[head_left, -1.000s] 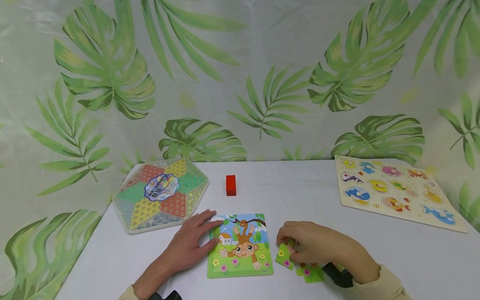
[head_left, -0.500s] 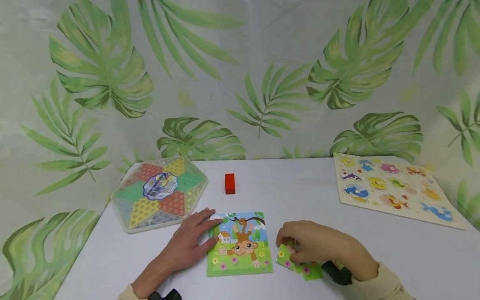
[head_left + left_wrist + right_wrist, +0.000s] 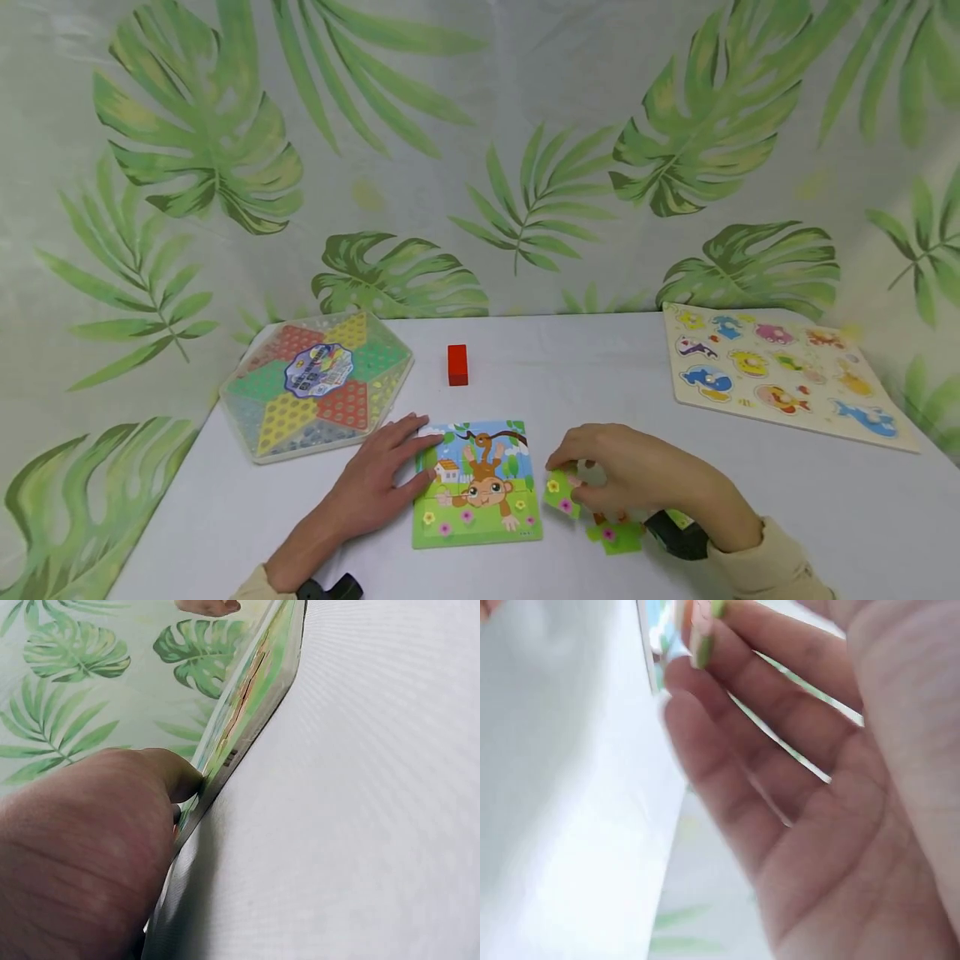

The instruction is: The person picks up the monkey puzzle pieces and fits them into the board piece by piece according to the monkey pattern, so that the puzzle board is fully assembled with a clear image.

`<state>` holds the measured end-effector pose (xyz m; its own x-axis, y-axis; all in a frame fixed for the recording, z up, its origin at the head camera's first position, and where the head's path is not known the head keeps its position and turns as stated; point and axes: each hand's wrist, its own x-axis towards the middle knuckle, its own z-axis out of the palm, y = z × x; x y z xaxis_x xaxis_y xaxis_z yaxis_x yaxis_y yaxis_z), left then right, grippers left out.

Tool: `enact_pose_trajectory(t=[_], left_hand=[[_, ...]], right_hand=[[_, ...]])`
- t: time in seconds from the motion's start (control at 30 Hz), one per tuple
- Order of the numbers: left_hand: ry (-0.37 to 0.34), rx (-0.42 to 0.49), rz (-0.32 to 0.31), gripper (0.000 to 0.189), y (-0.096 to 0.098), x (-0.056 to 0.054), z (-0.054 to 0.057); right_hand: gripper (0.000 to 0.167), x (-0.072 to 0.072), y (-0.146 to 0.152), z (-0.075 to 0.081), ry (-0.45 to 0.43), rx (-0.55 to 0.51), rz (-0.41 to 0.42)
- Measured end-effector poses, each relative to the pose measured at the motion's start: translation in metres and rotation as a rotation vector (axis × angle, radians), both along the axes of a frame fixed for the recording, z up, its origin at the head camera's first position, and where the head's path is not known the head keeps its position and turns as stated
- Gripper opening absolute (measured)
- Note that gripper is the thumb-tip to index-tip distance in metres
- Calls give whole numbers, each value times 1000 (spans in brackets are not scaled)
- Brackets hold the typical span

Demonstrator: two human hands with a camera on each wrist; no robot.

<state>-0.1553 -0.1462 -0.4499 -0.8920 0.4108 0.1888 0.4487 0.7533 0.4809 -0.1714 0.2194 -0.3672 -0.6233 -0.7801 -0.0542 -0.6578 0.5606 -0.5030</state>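
Observation:
A square monkey puzzle [image 3: 487, 521] lies flat on the white table in front of the person. On its left edge rests the left hand [image 3: 378, 479], fingers spread and fairly straight; in the left wrist view the thumb touches the edge of the puzzle board [image 3: 255, 712]. Just right of the puzzle, the right hand [image 3: 626, 467] pinches a green puzzle piece [image 3: 562, 493] with a yellow and a pink flower. That piece's edge [image 3: 703, 645] shows at the fingertips in the right wrist view. Below the right hand lie other loose puzzle pieces [image 3: 621, 538], partly hidden by it.
A hexagonal Chinese checkers box [image 3: 318, 387] lies at the left. A red block [image 3: 457, 365] stands behind the puzzle. At the right back lies a wooden sea-animal peg board [image 3: 787, 375]. A leaf-print curtain [image 3: 525, 167] hangs behind the table.
The right hand has lifted slightly and moved a little left with the flowered piece, away from the loose pieces. The left hand stays on the puzzle's edge. The head view has shifted slightly.

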Motion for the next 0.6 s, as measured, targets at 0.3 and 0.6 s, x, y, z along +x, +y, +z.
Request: enact_pose_trajectory(t=[0.3, 0.6], left_hand=[[-2, 15, -2, 45, -1, 1, 0], [48, 37, -25, 43, -1, 0, -1]], right_hand=[[16, 0, -51, -3, 183, -6, 71], [14, 0, -102, -17, 384, -72, 278]])
